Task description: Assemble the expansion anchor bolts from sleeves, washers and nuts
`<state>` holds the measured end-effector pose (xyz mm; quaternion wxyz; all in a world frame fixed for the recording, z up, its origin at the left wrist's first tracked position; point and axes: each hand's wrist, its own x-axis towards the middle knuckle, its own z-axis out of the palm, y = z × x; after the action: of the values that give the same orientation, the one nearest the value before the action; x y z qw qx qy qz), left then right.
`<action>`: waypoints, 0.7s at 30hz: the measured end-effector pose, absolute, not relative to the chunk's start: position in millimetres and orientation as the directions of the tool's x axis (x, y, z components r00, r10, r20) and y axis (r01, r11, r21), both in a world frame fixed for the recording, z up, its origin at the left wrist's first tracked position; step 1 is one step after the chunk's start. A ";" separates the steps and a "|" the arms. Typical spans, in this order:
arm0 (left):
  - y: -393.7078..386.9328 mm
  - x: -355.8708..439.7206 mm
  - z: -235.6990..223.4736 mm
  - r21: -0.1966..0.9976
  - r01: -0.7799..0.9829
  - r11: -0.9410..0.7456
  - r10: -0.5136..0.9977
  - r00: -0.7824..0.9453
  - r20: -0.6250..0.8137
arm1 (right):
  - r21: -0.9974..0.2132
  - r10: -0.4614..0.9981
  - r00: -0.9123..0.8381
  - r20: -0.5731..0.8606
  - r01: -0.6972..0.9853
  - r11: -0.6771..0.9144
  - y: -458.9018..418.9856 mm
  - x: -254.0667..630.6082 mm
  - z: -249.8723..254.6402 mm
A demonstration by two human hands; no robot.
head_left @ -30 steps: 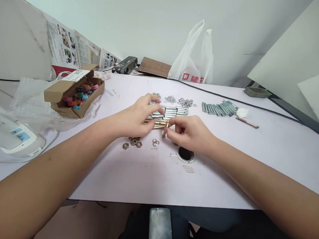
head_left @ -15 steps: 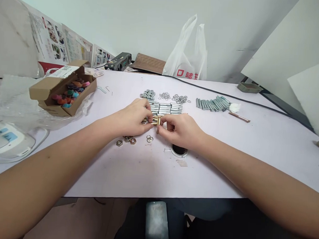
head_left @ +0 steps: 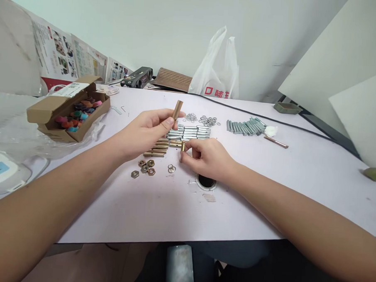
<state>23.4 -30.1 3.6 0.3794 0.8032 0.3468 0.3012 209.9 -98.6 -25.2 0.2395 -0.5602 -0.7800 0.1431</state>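
Note:
My left hand (head_left: 148, 129) pinches a brass-coloured metal tube (head_left: 177, 110) between thumb and fingers, raised above the table and tilted. My right hand (head_left: 206, 156) is closed on a second brass-coloured tube (head_left: 183, 146), held on end near the tabletop. Below my left hand lie several brass-coloured tubes (head_left: 156, 149) side by side. Silver tubes (head_left: 188, 132) lie in rows just behind. Closer to me are several hex nuts (head_left: 145, 168) and a few thin ring washers (head_left: 171, 169). My left hand covers the place where a pile of silver nuts lay.
Small rings (head_left: 191, 117) and washers (head_left: 208, 120) lie behind the rows. Farther right are silver cylinders (head_left: 246, 126) and a copper-coloured rod (head_left: 275, 142). A round cable hole (head_left: 206, 182) sits by my right wrist. A cardboard box (head_left: 49, 110) stands left; a black cable (head_left: 254, 108) crosses the back.
My left hand has lifted up and away from the row with a brass-coloured tube in it. My right hand stays low, now with a tube standing on end in its fingers.

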 end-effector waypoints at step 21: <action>-39.7 29.3 0.5 0.767 0.311 -0.561 0.644 0.746 0.169 | -0.426 0.935 -0.279 0.220 0.835 0.349 -98.6 209.3 -27.3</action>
<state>29.3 -39.7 0.5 0.3762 0.8554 0.2790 0.2213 209.3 -98.6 -27.3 0.2194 -0.5588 -0.7916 0.1141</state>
